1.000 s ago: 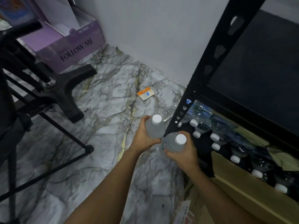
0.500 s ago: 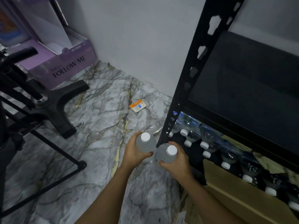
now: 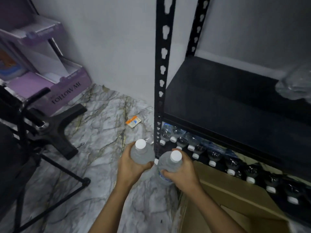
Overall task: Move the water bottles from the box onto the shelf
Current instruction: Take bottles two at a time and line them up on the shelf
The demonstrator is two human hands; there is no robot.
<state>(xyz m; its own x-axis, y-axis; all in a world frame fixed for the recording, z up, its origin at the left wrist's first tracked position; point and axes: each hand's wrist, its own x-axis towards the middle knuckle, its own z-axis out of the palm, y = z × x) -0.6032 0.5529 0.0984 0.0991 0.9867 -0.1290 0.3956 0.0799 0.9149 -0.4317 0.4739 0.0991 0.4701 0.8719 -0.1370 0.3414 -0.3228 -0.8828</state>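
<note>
My left hand (image 3: 130, 167) grips a clear water bottle (image 3: 142, 153) with a white cap, held upright. Beside it, my right hand (image 3: 184, 172) grips a second white-capped water bottle (image 3: 169, 163). Both bottles hang over the marble floor just in front of the black shelf post (image 3: 160, 91). The upper black shelf board (image 3: 227, 98) is bare on its left part. A row of white-capped bottles (image 3: 213, 155) stands on the lower shelf. The brown cardboard box (image 3: 227, 199) sits below my right forearm; its inside is hidden.
A crumpled clear plastic wrap (image 3: 296, 84) lies at the upper shelf's right end. A purple box (image 3: 55, 88), a black chair base (image 3: 55, 130) and a tripod leg (image 3: 64, 170) stand at left. A small orange packet (image 3: 133, 121) lies on the floor.
The view has tilted up, showing more of the shelf post and upper board. Both hands keep their bottles close together in front of the post.
</note>
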